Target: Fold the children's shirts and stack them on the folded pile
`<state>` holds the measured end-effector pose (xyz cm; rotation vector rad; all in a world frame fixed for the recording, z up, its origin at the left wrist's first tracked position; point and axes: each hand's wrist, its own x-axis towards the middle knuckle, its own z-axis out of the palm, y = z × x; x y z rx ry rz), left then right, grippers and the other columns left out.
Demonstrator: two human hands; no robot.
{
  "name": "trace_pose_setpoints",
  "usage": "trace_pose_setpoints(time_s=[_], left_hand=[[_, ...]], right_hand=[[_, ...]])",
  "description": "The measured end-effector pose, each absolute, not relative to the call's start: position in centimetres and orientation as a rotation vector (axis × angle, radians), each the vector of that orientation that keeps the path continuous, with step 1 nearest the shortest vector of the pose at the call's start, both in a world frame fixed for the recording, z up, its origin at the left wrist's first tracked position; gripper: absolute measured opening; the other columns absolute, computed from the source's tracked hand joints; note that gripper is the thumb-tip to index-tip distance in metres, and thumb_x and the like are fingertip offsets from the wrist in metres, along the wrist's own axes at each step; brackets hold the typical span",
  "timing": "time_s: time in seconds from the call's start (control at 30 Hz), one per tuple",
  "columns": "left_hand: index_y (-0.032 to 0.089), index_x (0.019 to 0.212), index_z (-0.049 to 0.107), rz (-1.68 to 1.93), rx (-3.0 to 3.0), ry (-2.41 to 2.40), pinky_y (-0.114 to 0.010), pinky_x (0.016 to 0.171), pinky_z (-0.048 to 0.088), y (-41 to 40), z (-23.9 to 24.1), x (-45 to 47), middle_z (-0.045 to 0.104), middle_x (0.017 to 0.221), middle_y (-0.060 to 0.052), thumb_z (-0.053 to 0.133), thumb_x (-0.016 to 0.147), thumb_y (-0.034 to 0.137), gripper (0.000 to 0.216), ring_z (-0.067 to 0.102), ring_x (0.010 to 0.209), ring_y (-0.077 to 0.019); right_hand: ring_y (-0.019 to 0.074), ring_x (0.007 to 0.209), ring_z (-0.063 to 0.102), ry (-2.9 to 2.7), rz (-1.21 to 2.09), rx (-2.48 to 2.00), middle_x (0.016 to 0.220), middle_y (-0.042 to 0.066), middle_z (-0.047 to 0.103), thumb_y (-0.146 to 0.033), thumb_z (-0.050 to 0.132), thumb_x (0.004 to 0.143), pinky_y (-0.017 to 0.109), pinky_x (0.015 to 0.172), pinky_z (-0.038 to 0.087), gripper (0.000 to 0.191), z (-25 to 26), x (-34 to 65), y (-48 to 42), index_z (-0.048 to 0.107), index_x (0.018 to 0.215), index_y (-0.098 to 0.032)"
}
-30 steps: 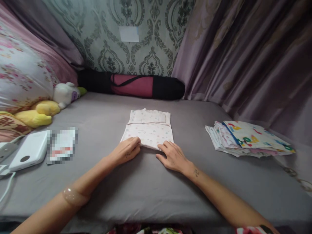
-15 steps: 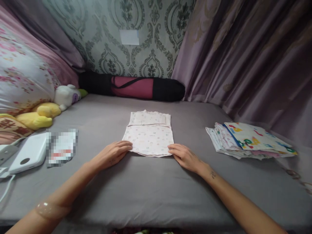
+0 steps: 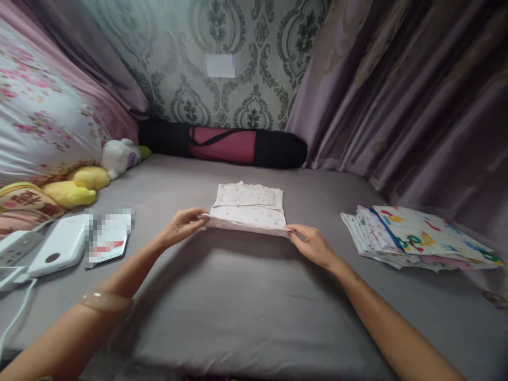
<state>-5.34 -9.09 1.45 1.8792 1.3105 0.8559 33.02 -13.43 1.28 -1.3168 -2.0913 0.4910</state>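
Observation:
A small white garment [image 3: 250, 211] with a faint print lies partly folded on the grey bed sheet [image 3: 254, 307], its far part turned over. My left hand [image 3: 186, 224] pinches the left corner of its near edge. At the right corner, my right hand [image 3: 312, 243] grips the same edge between thumb and fingers. Between both hands that edge is raised off the sheet and bent up over the cloth. Which kind of garment it is, I cannot tell.
A stack of folded clothes [image 3: 428, 238] is on the right. To the left are a white power bank [image 3: 61, 246], a blurred-out phone-like object [image 3: 110, 238], a power strip [image 3: 18, 248] and plush toys [image 3: 73, 190]. A long black-and-red bag [image 3: 222, 144] lies against the wall.
Both hands have taken hold of the garment's near edge, lifted it and carried it away from me. Before, they rested on its near corners while it lay flat. The view has shifted slightly.

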Motion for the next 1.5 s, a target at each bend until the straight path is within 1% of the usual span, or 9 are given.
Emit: trace_pose_setpoints(time_s=[0.13,0.23,0.43,0.6,0.77,0.9,1.07,1.33,1.5], left_hand=[[0.014,0.086,0.066,1.071,1.647,1.302,-0.023,0.063,0.043,-6.4,0.9,-4.4,0.064,0.072,-0.001,0.065,0.073,0.048,0.036,0.056,0.068,-0.0142],[0.013,0.085,0.062,1.154,1.556,1.298,-0.023,0.061,0.042,-4.3,0.6,-3.4,0.061,0.07,0.0,0.065,0.07,0.046,0.036,0.055,0.066,-0.0138],[0.016,0.076,0.057,1.166,1.644,1.668,-0.023,0.056,0.037,-0.1,-0.1,-1.0,0.05,0.063,0.002,0.048,0.074,0.028,0.015,0.048,0.061,-0.0137],[0.017,0.086,0.058,1.047,1.76,1.921,-0.027,0.066,0.041,2.8,-1.0,0.6,0.058,0.073,-0.003,0.042,0.082,0.021,0.017,0.053,0.071,-0.0173],[0.019,0.106,0.056,1.026,1.89,1.937,-0.028,0.074,0.043,4.4,-2.2,1.2,0.064,0.082,-0.005,0.038,0.089,0.021,0.025,0.058,0.078,-0.0186],[0.018,0.113,0.054,0.963,1.998,1.943,-0.029,0.076,0.043,5.0,-2.7,1.2,0.066,0.089,-0.007,0.036,0.091,0.02,0.029,0.059,0.083,-0.0196],[0.016,0.113,0.052,0.863,2.07,1.99,-0.03,0.077,0.042,5.1,-2.6,1.3,0.066,0.103,-0.013,0.029,0.096,0.024,0.029,0.061,0.092,-0.0227],[0.015,0.115,0.048,0.611,2.107,2.119,-0.031,0.074,0.043,5.4,-3.1,1.5,0.066,0.107,-0.018,0.027,0.098,0.029,0.03,0.065,0.095,-0.0273],[0.013,0.116,0.05,0.517,2.012,2.222,-0.035,0.076,0.045,5.5,-2.9,1.8,0.067,0.105,-0.02,0.03,0.098,0.033,0.034,0.066,0.095,-0.0307]], right_hand=[[0.0183,0.077,0.067,-1.813,0.411,-1.506,0.087,0.005,0.074,-0.031,0.051,0.086,0.028,0.073,0.049,0.027,1.2,32.2,-10.5,0.07,0.099,-0.017],[0.0182,0.073,0.065,-1.679,0.38,-1.598,0.081,0.006,0.072,-0.035,0.052,0.086,0.027,0.069,0.047,0.029,0.9,31.4,-7.7,0.069,0.097,-0.014],[0.0207,0.09,0.065,-1.543,0.3,-1.937,0.096,0.011,0.072,-0.03,0.049,0.091,0.026,0.076,0.045,0.028,0.8,29.3,-2.6,0.067,0.104,-0.013],[0.0222,0.101,0.063,-1.503,0.297,-2.079,0.111,0.013,0.068,-0.029,0.04,0.097,0.027,0.082,0.043,0.031,0.1,27.8,0.0,0.06,0.117,-0.014],[0.0225,0.102,0.062,-1.545,0.248,-2.099,0.112,0.012,0.067,-0.029,0.034,0.101,0.028,0.081,0.042,0.031,-0.7,27.7,1.2,0.054,0.12,-0.017],[0.0234,0.099,0.064,-1.602,0.212,-2.125,0.11,0.011,0.067,-0.032,0.031,0.102,0.029,0.078,0.043,0.031,-0.9,27.9,1.5,0.053,0.12,-0.019],[0.0254,0.097,0.065,-1.626,0.13,-2.182,0.109,0.014,0.067,-0.038,0.027,0.103,0.032,0.076,0.044,0.035,-0.9,27.9,1.8,0.052,0.117,-0.017],[0.0272,0.1,0.066,-1.665,0.12,-2.256,0.111,0.018,0.066,-0.04,0.026,0.102,0.035,0.081,0.045,0.039,-1.5,28.1,2.3,0.052,0.117,-0.014],[0.0283,0.101,0.066,-1.625,0.142,-2.32,0.105,0.022,0.068,-0.039,0.03,0.101,0.037,0.084,0.046,0.041,-1.8,27.8,2.6,0.057,0.114,-0.01]])
